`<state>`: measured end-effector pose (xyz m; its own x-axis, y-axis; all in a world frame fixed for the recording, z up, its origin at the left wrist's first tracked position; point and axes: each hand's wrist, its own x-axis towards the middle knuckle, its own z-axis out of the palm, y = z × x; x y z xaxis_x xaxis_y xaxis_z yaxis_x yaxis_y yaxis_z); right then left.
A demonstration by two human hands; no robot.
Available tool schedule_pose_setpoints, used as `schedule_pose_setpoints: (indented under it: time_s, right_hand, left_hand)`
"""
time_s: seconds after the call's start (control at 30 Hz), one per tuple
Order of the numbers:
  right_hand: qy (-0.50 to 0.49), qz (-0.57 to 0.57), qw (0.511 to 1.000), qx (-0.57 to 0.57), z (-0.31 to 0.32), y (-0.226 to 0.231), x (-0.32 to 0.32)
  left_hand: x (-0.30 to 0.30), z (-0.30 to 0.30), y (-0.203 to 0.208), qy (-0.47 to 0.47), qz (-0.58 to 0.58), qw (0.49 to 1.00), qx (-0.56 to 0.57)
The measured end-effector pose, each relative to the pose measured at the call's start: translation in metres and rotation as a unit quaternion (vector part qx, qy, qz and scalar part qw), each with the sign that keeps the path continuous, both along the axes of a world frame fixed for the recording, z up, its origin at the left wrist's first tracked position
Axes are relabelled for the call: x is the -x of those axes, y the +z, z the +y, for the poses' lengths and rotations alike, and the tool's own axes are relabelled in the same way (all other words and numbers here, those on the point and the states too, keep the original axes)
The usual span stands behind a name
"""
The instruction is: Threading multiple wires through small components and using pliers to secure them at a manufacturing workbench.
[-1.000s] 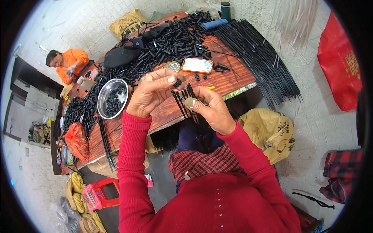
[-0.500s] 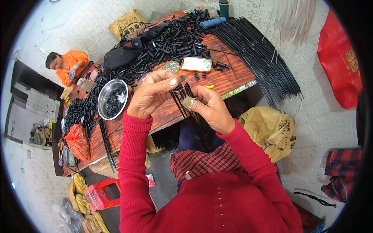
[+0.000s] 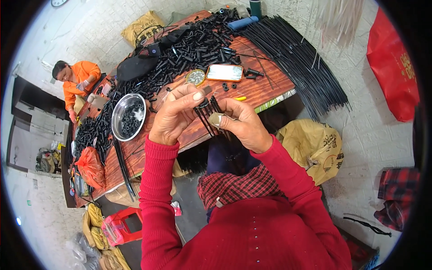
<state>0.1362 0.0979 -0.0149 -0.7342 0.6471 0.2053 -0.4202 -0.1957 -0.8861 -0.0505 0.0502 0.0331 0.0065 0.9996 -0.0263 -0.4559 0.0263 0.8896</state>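
Head view: beneath ribbed red sleeves (image 3: 158, 180), the left hand (image 3: 174, 113) pinches a small black piece (image 3: 204, 104) between thumb and forefinger, against the tops of thin black rods (image 3: 209, 118); the right hand (image 3: 246, 125) clasps these, fingers bent closed. From there, a shiny round metal bowl (image 3: 115, 119) sits at nine o'clock, stubby black tubes (image 3: 191, 54) heap at twelve. A second ago the piece was above the rods; at ten, the co-worker's (image 3: 82, 74) hands have since parted.

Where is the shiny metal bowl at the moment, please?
In the head view, the metal bowl sits left of centre on the table, between a heap of black parts and the person's left hand.
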Motion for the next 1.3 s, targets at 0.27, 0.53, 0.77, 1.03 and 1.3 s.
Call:
schedule_pose_setpoints:
  time_s: [0.27,0.53,0.77,1.03,1.3]
  right_hand:
    - [0.063,0.022,0.997,0.04,0.009,-0.004,-0.001]
    - [0.046,-0.003,0.998,0.041,0.005,0.006,-0.009]
    - [0.052,0.007,0.998,0.044,0.007,0.002,-0.009]
    - [0.108,0.028,0.988,0.105,0.014,-0.002,-0.016]
    - [0.144,0.041,0.98,0.13,0.023,-0.01,-0.02]
  left_hand:
    - [-0.003,-0.007,0.005,-0.023,0.024,0.999,-0.035]
    - [-0.005,-0.017,-0.005,0.024,0.074,0.992,-0.097]
    - [-0.011,-0.016,-0.003,0.041,0.099,0.988,-0.107]
    - [-0.018,-0.009,-0.01,0.033,0.073,0.986,-0.147]
    - [-0.027,0.004,-0.016,-0.027,-0.027,0.991,-0.131]
